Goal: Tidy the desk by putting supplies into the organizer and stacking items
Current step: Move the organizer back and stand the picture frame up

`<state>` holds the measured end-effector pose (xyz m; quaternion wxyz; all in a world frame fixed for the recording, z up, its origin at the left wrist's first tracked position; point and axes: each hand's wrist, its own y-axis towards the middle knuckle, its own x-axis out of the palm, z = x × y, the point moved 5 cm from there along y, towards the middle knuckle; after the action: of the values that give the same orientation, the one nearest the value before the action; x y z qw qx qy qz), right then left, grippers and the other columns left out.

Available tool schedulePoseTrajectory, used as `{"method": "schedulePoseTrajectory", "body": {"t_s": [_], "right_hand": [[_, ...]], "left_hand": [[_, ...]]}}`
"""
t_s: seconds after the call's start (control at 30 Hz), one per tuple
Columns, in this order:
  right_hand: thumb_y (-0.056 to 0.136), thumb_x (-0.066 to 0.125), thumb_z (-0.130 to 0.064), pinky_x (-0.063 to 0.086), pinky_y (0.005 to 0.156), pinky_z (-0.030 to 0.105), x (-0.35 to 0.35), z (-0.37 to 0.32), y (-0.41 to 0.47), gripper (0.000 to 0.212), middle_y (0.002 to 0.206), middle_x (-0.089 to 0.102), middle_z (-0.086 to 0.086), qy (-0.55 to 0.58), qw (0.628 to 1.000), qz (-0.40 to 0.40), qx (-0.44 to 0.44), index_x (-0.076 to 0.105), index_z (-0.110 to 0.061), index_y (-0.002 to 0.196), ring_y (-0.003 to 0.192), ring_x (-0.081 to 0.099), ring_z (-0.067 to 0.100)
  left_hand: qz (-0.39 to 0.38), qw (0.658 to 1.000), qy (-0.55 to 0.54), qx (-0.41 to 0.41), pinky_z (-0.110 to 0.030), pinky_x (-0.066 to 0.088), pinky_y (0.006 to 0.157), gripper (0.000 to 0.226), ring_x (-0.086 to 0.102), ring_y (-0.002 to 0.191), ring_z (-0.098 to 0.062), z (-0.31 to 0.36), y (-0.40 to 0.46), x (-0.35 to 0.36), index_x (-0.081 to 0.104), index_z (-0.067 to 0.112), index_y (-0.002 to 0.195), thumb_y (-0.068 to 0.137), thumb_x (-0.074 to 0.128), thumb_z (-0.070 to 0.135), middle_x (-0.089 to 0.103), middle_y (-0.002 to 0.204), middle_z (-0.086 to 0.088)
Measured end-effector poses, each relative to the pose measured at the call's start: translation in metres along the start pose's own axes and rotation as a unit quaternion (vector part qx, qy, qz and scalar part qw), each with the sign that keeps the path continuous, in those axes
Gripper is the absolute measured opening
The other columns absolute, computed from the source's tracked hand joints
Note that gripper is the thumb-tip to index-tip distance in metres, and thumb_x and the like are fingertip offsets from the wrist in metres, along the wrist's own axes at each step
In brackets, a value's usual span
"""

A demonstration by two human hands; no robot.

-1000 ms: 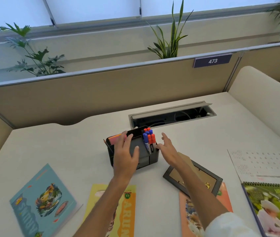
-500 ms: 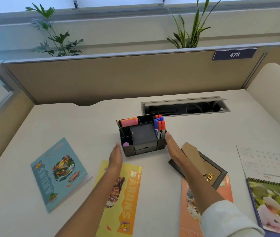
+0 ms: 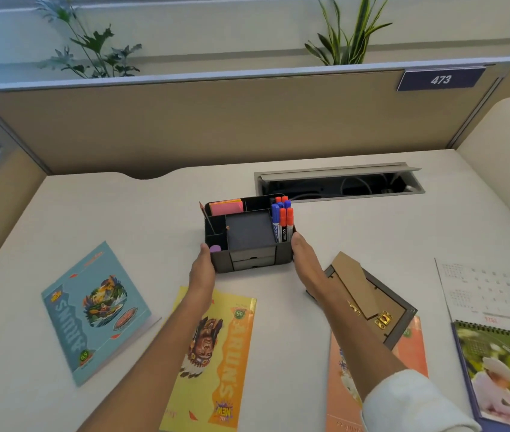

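orange notebook [image 3: 412, 344] partly under picture frame [image 3: 372, 304], calendar [image 3: 503, 363] cropped at right edge

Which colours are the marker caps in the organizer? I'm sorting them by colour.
Blue and red-orange caps on the markers, seen in the head view.

Left hand [image 3: 202, 269] and right hand [image 3: 305, 260] flank the organizer [image 3: 249, 235]
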<state>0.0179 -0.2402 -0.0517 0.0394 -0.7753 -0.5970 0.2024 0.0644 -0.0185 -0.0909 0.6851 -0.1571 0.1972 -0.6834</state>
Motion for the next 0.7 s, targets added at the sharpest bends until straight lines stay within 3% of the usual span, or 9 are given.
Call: {"method": "schedulePoseTrajectory", "body": {"t_s": [0.3, 0.47, 0.6, 0.7], "right_hand": [[0.102, 0.022, -0.048, 0.031, 0.109, 0.035, 0.037, -0.028, 0.038, 0.05, 0.146, 0.045, 0.0, -0.018, 0.998, -0.024, -0.048, 0.034, -0.028, 0.147, 0.134, 0.039, 0.02], [0.103, 0.025, -0.043, 0.029, 0.107, 0.032, 0.056, -0.047, 0.07, 0.047, 0.147, 0.044, 0.002, -0.011, 0.999, -0.023, -0.042, 0.033, -0.027, 0.147, 0.136, 0.038, 0.023], [0.104, 0.027, -0.039, 0.029, 0.095, 0.027, 0.069, -0.063, 0.098, 0.044, 0.142, 0.048, 0.005, 0.001, 0.999, -0.013, -0.04, 0.037, -0.025, 0.145, 0.131, 0.042, 0.025], [0.104, 0.028, -0.036, 0.028, 0.095, 0.026, 0.078, -0.076, 0.121, 0.043, 0.136, 0.051, 0.006, 0.015, 0.999, -0.006, -0.047, 0.041, -0.021, 0.142, 0.121, 0.044, 0.017]], "left_hand": [[0.026, 0.999, -0.027, 0.03, -0.034, 0.041, 0.1, 0.04, 0.056, 0.102, -0.014, 0.029, 0.032, -0.033, 0.062, 0.034, 0.096, 0.101, 0.025, 0.046, 0.063, 0.102, 0.001], [0.052, 0.997, -0.055, 0.033, -0.033, 0.045, 0.093, 0.038, 0.059, 0.095, -0.014, 0.048, 0.068, -0.046, 0.064, 0.027, 0.097, 0.102, 0.029, 0.041, 0.062, 0.105, -0.002], [0.066, 0.996, -0.054, 0.035, -0.03, 0.046, 0.086, 0.037, 0.059, 0.09, -0.011, 0.068, 0.105, -0.052, 0.065, 0.025, 0.101, 0.1, 0.031, 0.04, 0.062, 0.104, 0.0], [0.073, 0.995, -0.057, 0.039, -0.03, 0.047, 0.084, 0.036, 0.06, 0.086, -0.01, 0.083, 0.131, -0.055, 0.065, 0.025, 0.1, 0.1, 0.032, 0.04, 0.062, 0.101, 0.001]]}}
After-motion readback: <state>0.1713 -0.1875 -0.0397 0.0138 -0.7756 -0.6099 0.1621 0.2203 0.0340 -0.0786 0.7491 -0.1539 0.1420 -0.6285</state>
